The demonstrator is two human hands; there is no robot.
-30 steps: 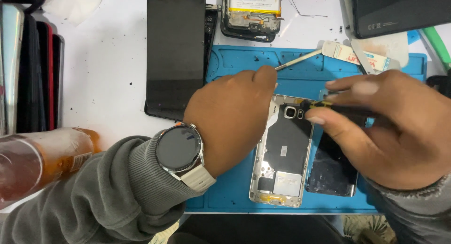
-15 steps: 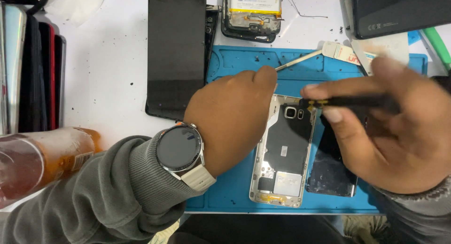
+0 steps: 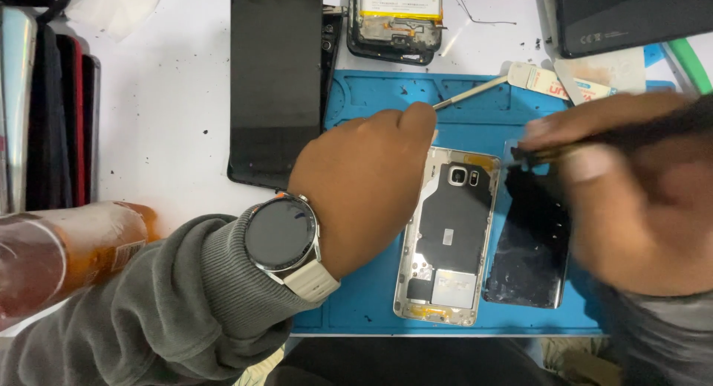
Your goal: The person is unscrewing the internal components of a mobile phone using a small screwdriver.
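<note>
While the opened phone (image 3: 448,237) lies flat on the blue mat (image 3: 371,297), the work goes best, as I judge it, if the phone is pinned firmly and the tool is kept at a low angle, so its tip does not slip onto the dark board or scratch the camera lens near the top edge. At far left an orange bottle (image 3: 67,245) lies on its side, well apart from the work. Next comes the left hand (image 3: 364,193), wearing a round watch (image 3: 282,234) on the wrist; its fingers are curled over, pressing on the left edge of the phone, gripping nothing that I can see. Just right of the phone, a dark glass back cover (image 3: 531,245) rests on the mat, touching or nearly touching the frame. Furthest right, the right hand (image 3: 631,200) is blurred; its fingers are pinched closed around a thin dark tool (image 3: 594,142), whose tip sits above the cover's top edge, beside the phone's upper right corner
</note>
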